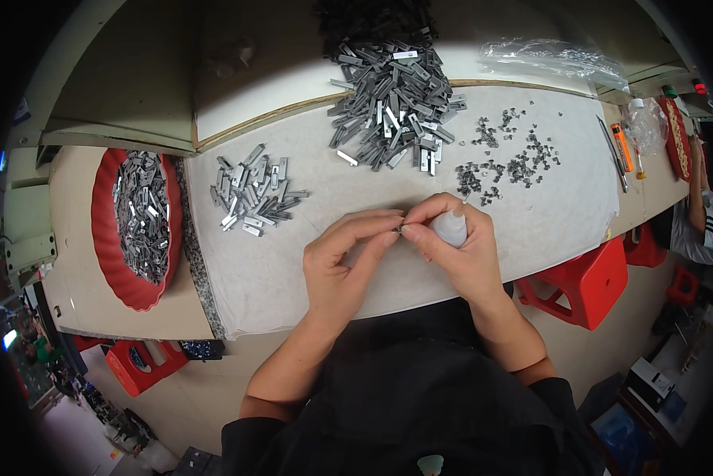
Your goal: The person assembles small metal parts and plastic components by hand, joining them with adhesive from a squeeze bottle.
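Note:
My left hand (345, 258) and my right hand (469, 258) meet at the fingertips over the near part of the white-covered table (273, 274). A tiny dark metal piece (398, 229) is pinched between them, mostly hidden by the fingers. The left hand is closed on it with thumb and forefinger. Tucked in my right hand is a small translucent squeeze bottle (450, 228), while that hand's thumb and forefinger also touch the tiny piece. Beyond the hands rises a big heap of grey metal bars (392, 111). A smaller group of bars (253, 190) lies to the left.
Many tiny metal pieces (523, 166) are scattered at the right. Farther right lie an orange-handled cutter (622, 147) and thin metal tweezers (613, 151). A red scalloped basin (107, 230) full of bars stands at the left. Red stools (590, 282) are below the table edge.

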`<state>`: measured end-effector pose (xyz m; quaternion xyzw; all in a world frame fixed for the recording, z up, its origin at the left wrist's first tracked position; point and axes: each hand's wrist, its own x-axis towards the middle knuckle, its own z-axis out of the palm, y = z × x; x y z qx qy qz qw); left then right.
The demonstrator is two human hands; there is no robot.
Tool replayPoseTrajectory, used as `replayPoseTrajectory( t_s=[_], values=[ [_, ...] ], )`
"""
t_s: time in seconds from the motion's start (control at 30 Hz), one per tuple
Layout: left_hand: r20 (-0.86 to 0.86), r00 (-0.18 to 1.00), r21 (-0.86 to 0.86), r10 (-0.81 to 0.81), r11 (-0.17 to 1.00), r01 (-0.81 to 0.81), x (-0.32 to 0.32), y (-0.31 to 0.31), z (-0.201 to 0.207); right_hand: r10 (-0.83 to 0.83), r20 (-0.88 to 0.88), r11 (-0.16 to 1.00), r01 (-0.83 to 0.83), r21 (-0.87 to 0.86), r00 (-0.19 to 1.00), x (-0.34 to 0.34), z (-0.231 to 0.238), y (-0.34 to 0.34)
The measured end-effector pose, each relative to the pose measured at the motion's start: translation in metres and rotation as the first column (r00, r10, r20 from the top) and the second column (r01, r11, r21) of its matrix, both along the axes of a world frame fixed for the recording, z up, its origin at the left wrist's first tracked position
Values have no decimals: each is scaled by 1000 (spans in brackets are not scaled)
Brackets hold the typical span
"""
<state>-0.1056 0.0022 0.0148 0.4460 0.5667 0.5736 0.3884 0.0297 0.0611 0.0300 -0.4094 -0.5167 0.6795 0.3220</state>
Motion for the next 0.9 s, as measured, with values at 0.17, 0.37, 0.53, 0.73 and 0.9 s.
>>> replayPoseTrajectory(
  t_s=[0.17,0.37,0.53,0.73,0.9],
  values=[
    [16,1000,17,2,1000,-3,-2,1,1,8,25,999,-9,32,1000,-2,-1,0],
    [7,1000,30,-2,1000,1,-2,-1,0,30,26,999,-29,-20,999,-1,1,0],
    [48,999,17,3,1000,-3,0,-4,0,29,19,1000,-29,9,999,-1,0,-2],
    [-340,940,38,17,999,-4,-22,-7,9,-9,-27,996,11,90,1000,13,-4,-2],
    [-879,454,98,144,988,-122,-54,-1,22,-194,5,968,191,160,981,41,-7,-2]
  ],
)
